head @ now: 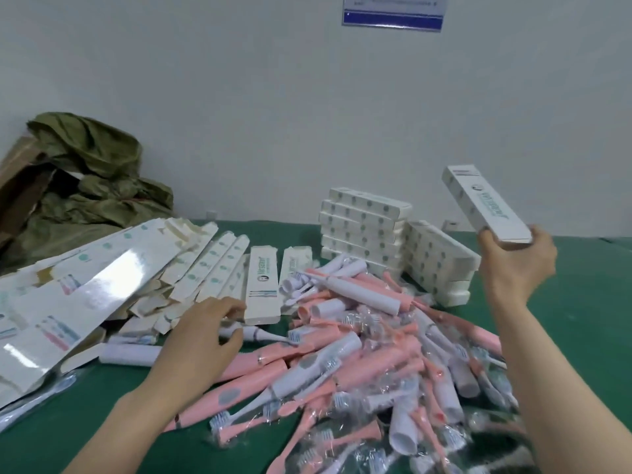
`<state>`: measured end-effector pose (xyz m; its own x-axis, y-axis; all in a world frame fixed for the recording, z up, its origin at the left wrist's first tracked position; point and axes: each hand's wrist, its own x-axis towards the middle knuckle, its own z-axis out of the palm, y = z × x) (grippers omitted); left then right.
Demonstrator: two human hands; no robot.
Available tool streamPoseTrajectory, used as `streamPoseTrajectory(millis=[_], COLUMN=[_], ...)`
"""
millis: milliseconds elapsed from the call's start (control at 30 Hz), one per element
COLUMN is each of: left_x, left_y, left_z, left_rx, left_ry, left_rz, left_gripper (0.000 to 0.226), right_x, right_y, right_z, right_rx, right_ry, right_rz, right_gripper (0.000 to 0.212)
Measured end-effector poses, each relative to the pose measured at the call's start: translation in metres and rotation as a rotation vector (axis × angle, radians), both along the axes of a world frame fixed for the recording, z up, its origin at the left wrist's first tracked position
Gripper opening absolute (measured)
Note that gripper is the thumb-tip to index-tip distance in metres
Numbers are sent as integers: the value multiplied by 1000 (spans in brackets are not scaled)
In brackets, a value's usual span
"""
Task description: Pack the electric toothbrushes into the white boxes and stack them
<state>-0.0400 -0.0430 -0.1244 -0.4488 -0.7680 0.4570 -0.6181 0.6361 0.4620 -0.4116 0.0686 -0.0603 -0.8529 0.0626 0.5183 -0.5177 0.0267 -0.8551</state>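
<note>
Right hand (516,265) is up at 2 o'clock, fingers wrapped round the end of a white box (485,206) held in the air. Left hand (201,340) at 8 o'clock curls round a white toothbrush (263,334). Toothbrush pile (359,364) sits at 5 o'clock and the stacked boxes (362,227) at 1, all on the green table (581,302).

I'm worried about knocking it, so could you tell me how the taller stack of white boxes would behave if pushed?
The taller stack of white boxes is several high with uneven edges, so upper boxes would probably slide off. They look like thin cardboard, so they are likely light. The lower stack on its right may brace that side.
</note>
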Motion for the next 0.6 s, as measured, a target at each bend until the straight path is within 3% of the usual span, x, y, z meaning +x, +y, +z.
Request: streamPoseTrajectory(millis=[200,600], left_x=[2,-1], left_y=[-3,-5], left_z=[-6,-10], left_rx=[63,56], left_ry=[-15,-18], left_rz=[-62,-96], left_gripper=[33,31], right_x=[-12,-17], right_y=[-20,-29], right_z=[-15,-16], right_rx=[269,434], right_ry=[-6,-55], right_rz=[108,95], right_gripper=[46,65])
